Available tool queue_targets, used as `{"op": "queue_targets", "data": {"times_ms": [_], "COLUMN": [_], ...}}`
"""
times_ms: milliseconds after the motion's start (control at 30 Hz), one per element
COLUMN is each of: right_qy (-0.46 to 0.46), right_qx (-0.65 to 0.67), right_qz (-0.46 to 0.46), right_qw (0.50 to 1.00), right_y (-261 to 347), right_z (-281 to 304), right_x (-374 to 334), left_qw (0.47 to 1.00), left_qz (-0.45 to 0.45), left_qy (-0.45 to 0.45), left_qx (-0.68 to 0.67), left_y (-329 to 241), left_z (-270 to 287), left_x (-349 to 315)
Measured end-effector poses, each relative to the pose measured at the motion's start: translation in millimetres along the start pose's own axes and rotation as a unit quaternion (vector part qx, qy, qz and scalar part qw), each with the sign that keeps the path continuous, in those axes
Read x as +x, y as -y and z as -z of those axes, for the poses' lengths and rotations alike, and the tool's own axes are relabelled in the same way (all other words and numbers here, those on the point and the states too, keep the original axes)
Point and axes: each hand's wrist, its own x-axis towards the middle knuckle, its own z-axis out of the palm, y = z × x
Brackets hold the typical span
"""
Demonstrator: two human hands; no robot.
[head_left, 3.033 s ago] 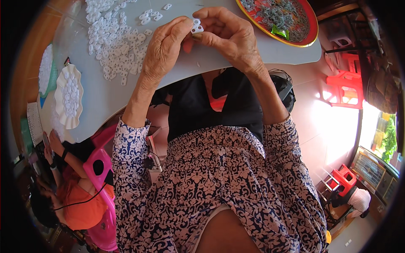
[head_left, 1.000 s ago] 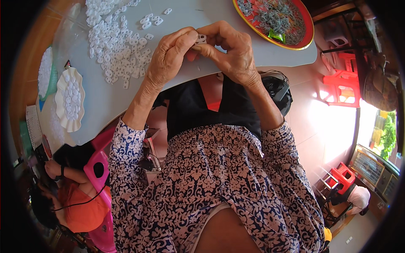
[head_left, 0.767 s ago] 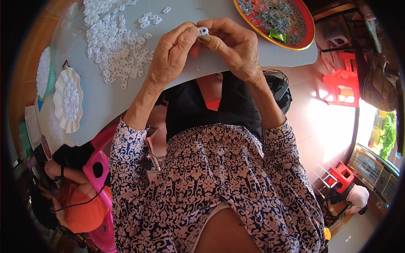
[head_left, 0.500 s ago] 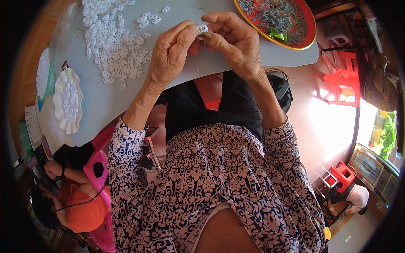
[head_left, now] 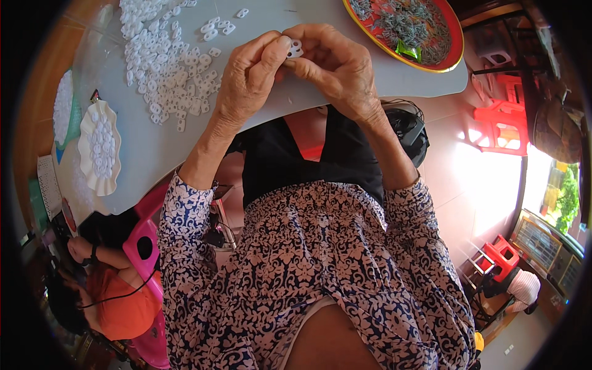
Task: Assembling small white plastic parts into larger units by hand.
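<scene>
Over the table's near edge, my left hand [head_left: 254, 71] pinches a small white plastic piece with holes [head_left: 295, 49] between thumb and fingers. My right hand [head_left: 338, 68] meets it from the other side, thumb and curled fingers closed about the same piece. Whether a second small part lies in the right fingers is hidden. To the left of my hands spreads a large heap of like white plastic pieces [head_left: 166, 68]. A few pieces [head_left: 217, 28] lie apart from it. Beyond my right hand is a red round tray [head_left: 457, 46] with many small grey parts and a green wrapper.
On the grey table [head_left: 154, 157] at left stands a wavy-edged cream dish [head_left: 110, 185] filled with white pieces. A person in an orange top [head_left: 126, 305] sits at lower left by a pink chair [head_left: 145, 222]. Red stools [head_left: 502, 123] stand on the floor at right.
My right fingers have drawn in around the white piece, where the index finger was lifted before. The piece now shows turned, with more holes visible. My left hand has hardly moved.
</scene>
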Motion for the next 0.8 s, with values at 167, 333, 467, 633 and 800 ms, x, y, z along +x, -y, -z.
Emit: {"op": "queue_targets", "data": {"times_ms": [167,333,467,633,800], "right_qy": [-0.017,-0.045,-0.065,-0.068,-0.064], "right_qx": [-0.038,-0.160,-0.186,-0.179,-0.171], "right_qz": [0.013,0.035,0.069,0.066,0.073], "right_qw": [0.999,0.985,0.978,0.979,0.980], "right_y": [1.1,6.5,6.5,8.3,8.9], "right_z": [-1.9,-4.7,-6.5,-6.0,-5.3], "right_x": [-0.8,-2.7,-3.9,-5.4,-5.8], "left_qw": [1.000,1.000,0.999,0.999,0.998], "left_qz": [-0.003,-0.017,-0.002,0.003,0.005], "left_qy": [0.021,0.019,0.028,0.032,0.042], "left_qx": [0.005,0.004,-0.027,-0.030,-0.040], "left_y": [3.1,5.2,7.4,7.6,5.4], "left_z": [2.0,0.6,0.9,-0.3,-0.8], "left_x": [0.8,0.1,0.6,0.8,0.9]}}
